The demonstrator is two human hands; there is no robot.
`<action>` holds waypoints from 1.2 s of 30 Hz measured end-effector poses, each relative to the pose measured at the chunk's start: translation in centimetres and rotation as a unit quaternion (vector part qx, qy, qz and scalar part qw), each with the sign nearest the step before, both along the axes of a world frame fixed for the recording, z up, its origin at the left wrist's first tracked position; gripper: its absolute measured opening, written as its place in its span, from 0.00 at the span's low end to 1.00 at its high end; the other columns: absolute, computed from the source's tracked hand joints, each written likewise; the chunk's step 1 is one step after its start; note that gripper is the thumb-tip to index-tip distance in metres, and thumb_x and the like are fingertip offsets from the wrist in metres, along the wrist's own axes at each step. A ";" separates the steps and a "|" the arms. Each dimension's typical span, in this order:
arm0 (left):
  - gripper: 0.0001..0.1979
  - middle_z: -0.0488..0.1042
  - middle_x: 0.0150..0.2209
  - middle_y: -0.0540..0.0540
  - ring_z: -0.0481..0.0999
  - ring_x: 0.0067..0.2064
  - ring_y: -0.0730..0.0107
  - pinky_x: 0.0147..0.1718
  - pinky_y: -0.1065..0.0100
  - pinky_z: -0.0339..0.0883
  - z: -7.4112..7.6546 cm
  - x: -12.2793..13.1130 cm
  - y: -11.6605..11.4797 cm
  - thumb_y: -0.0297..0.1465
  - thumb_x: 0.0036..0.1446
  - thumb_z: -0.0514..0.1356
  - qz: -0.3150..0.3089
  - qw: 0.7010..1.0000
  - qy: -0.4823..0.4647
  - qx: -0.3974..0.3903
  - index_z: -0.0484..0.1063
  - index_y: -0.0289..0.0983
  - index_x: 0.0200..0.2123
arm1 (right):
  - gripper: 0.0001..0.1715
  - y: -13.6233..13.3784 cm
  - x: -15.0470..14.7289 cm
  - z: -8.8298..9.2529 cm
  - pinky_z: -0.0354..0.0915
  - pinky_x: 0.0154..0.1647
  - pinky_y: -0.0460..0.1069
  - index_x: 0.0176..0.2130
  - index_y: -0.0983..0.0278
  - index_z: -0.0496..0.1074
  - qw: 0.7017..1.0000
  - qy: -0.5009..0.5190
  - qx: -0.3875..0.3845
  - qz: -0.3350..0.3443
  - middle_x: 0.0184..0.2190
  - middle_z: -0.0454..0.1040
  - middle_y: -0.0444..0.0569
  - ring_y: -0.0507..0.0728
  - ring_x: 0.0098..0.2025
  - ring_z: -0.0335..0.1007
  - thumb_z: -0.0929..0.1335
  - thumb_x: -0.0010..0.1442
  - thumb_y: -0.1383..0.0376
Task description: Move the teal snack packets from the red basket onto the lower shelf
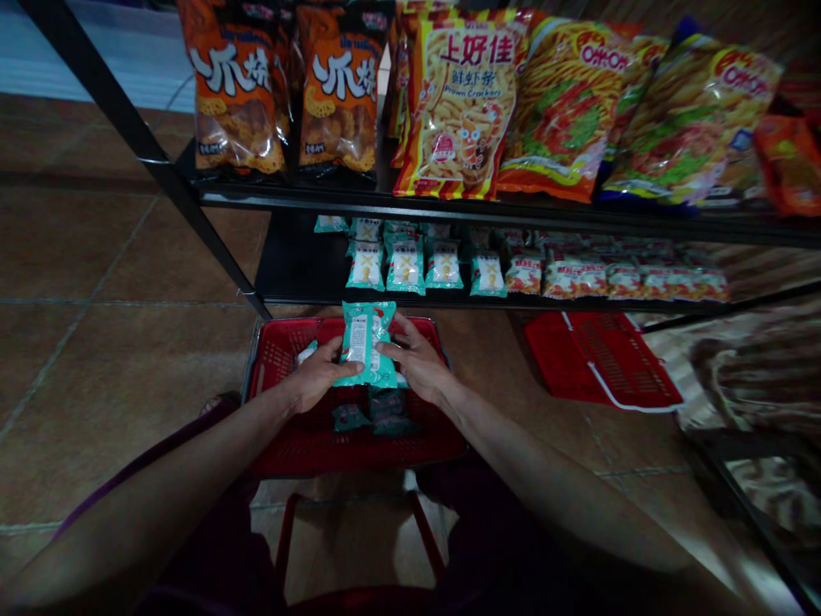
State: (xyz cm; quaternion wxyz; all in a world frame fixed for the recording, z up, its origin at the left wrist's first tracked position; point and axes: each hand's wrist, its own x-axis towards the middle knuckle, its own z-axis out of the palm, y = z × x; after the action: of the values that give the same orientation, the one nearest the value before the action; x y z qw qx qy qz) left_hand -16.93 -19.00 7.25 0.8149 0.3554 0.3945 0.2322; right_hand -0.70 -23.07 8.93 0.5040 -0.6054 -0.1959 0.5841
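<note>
Both hands hold one teal and white snack packet point(366, 340) upright above a red plastic basket point(423, 441) on the floor. My left hand point(319, 374) grips the packet's lower left side with the fingers curled round it. My right hand point(414, 355) grips its right edge, thumb in front. Several more teal packets point(372, 412) lie in the basket under my hands.
A black metal shelf point(449, 210) stands ahead. Its low tier carries rows of small teal packets point(405, 265) and red packets point(616, 278); the upper tier carries large snack bags point(462, 103). A second red basket point(603, 359) lies on the tiled floor to the right.
</note>
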 end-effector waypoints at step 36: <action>0.22 0.77 0.35 0.47 0.75 0.37 0.66 0.42 0.62 0.65 0.6 0.0 0.4 0.27 0.42 0.67 0.036 0.999 -0.021 -0.029 0.72 0.37 0.44 | 0.42 0.2 0.2 -1.0 0.70 0.34 0.51 0.53 0.57 0.62 0.998 0.031 0.026 -0.054 0.37 0.76 0.43 0.55 0.33 0.74 0.73 0.39 0.68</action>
State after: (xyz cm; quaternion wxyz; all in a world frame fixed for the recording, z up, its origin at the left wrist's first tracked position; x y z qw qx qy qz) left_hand -16.97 -18.65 7.88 0.8240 0.3126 0.3963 0.2573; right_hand -0.46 -22.88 7.89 0.5559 -0.5838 -0.1625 0.5691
